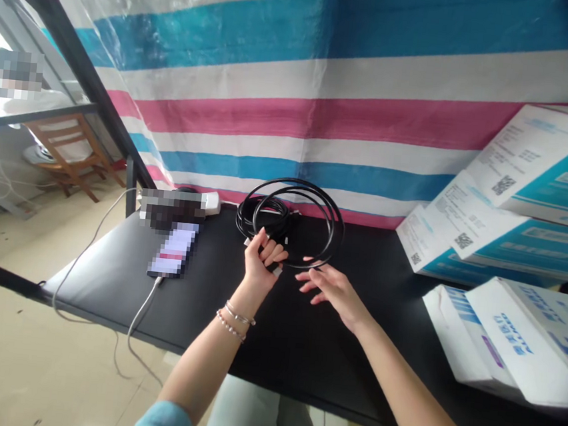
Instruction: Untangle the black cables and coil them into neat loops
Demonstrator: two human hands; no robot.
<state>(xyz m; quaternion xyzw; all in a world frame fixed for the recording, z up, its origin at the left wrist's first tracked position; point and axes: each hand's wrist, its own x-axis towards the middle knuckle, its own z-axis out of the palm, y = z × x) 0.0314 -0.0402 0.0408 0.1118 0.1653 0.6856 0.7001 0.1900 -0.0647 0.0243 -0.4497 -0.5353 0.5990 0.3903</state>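
Note:
A loosely coiled black cable (341,228) rises in wide loops above the dark table. My left hand (260,262), wearing bracelets at the wrist, is closed around the lower left part of these loops. A light-coloured end piece (277,272) shows just below its fingers. To the right, my right hand (330,286) has its fingers apart and bent, close to the bottom of the loops; whether a fingertip touches the cable I cannot tell. Behind my left hand, more black cable (246,216) lies in a tighter coil on the table, partly hidden.
A phone (176,249) with a charging cord (147,307) lies left on the black table (215,300), near a white plug (211,203). Stacked boxes (462,240) and white cartons (518,336) fill the right. A striped sheet (303,121) hangs behind. A person sits beyond the metal frame (94,74).

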